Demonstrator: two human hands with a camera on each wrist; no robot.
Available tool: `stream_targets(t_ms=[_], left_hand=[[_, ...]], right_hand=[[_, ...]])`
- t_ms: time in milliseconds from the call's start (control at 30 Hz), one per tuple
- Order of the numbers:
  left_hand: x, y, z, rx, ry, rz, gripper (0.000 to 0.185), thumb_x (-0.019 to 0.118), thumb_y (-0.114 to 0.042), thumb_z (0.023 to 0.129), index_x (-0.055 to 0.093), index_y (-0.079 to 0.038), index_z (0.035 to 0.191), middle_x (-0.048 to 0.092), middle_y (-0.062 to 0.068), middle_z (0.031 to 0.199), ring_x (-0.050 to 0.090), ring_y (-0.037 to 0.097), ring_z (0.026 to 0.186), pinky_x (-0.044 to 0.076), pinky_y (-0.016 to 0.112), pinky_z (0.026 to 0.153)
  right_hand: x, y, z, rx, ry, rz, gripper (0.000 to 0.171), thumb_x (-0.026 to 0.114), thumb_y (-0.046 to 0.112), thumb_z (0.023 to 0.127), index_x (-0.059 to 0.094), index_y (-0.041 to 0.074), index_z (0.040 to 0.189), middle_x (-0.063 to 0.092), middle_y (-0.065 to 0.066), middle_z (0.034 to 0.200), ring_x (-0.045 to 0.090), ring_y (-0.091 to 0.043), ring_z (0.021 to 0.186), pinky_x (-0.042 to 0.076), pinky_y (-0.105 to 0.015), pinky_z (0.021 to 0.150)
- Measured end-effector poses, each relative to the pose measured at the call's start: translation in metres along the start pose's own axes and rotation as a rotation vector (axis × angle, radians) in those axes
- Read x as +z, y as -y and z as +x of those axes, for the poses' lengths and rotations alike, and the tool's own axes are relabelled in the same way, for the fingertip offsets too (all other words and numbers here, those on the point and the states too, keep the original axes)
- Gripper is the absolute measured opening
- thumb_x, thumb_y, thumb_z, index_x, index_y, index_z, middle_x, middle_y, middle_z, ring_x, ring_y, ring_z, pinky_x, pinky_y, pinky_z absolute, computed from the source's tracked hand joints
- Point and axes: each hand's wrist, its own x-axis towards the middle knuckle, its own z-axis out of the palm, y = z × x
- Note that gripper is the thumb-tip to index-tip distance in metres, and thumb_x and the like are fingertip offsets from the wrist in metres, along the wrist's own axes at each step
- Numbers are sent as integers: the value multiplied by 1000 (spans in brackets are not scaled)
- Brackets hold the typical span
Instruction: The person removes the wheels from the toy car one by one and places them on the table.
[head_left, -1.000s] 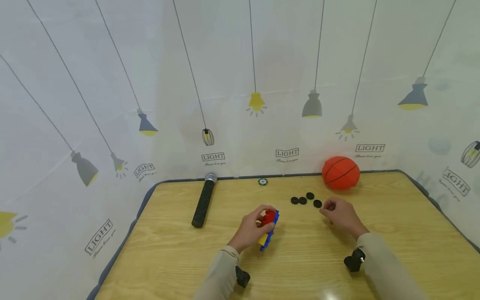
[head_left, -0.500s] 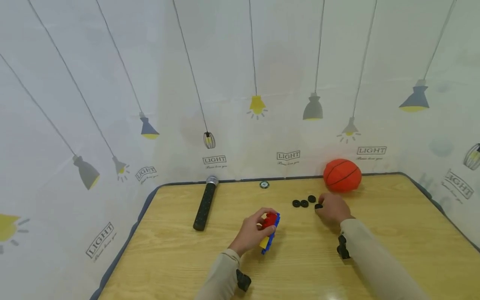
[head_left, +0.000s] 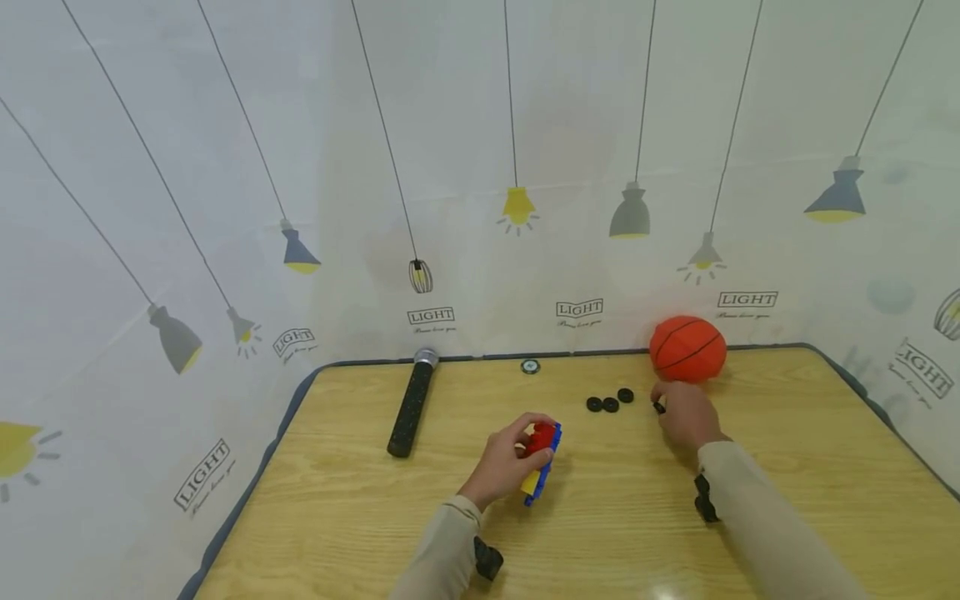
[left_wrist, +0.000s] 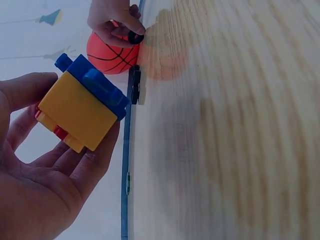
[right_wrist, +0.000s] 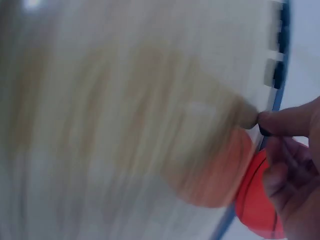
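Note:
My left hand grips a toy built of blocks, holding it above the table. Its blue base has short round pegs sticking out, with yellow and red blocks joined to it. The fingers curl round the yellow and red side. Between thumb and fingertips, my right hand pinches a small black toy wheel, in front of the red ball. To the left of that hand, three more black wheels lie flat on the table, two of them side by side.
A red ball with black basketball lines sits at the back right of the wooden table. A microphone lies at the left. Near the back edge is a small round disc. A lamp-patterned sheet hangs behind.
My right hand has reached the nearest black wheel, pinched it, and drawn it rightward from its place by the others. The left hand keeps its hold on the block toy, nearly still.

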Motion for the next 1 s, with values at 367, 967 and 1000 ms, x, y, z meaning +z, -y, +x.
stream_targets(t_ms=[367,967,1000], left_hand=[[-3,-2,-3,-10,-12,5,39,67,-23,97,57,-32,134,67,9,118,65,13,87,59,29,75],[-3,-1,-1,-4,-3,0,40,67,-23,97,56,-34,135,68,9,116,66,11,86,60,27,74],[-3,-1,-2,-5,-4,1,40,67,-23,97,56,-35,135,68,9,116,65,11,85,60,27,74]], right_hand=[[-9,-3,0,-104,90,-61,36,61,-12,79,70,-1,112,70,-15,100,65,-30,91,57,-47,78],[-14,4,1,-188,115,-89,37,58,-5,84,68,-6,119,62,-27,116,62,-40,104,54,-55,91],[-14,6,1,-175,115,-77,39,58,-5,84,67,-5,122,60,-27,117,62,-39,104,54,-55,90]])
